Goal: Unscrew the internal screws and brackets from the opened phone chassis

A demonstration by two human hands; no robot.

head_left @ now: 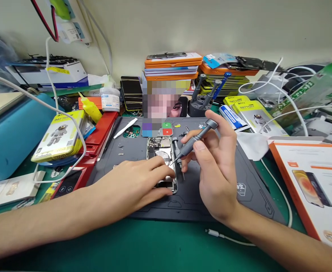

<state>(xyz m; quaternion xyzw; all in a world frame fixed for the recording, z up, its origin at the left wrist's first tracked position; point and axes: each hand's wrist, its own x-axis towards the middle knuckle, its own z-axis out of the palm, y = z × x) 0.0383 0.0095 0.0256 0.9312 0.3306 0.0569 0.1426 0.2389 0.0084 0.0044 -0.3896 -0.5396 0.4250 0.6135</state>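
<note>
An opened smartphone [159, 142], its inner board and silver parts exposed, lies on the dark grey work mat [208, 206]. My left hand [137, 179] lies across its lower half, fingers curled over it and thumb at the bottom edge, covering part of the inside. In my right hand [218, 173] is a grey precision screwdriver [187, 150], slanted with its thin tip down at the phone's right side. Whether the tip touches a screw is too small to tell. A second grey screwdriver [176, 147] lies on the mat beside the phone, partly behind my right fingers.
A white pry tool [126, 127] and small parts lie at the mat's back left. Behind stands a round screwdriver holder [200, 107]. Yellow battery packs [60, 132] are at left, a white-and-orange box [310, 185] at right. A white cable [230, 238] crosses the green table.
</note>
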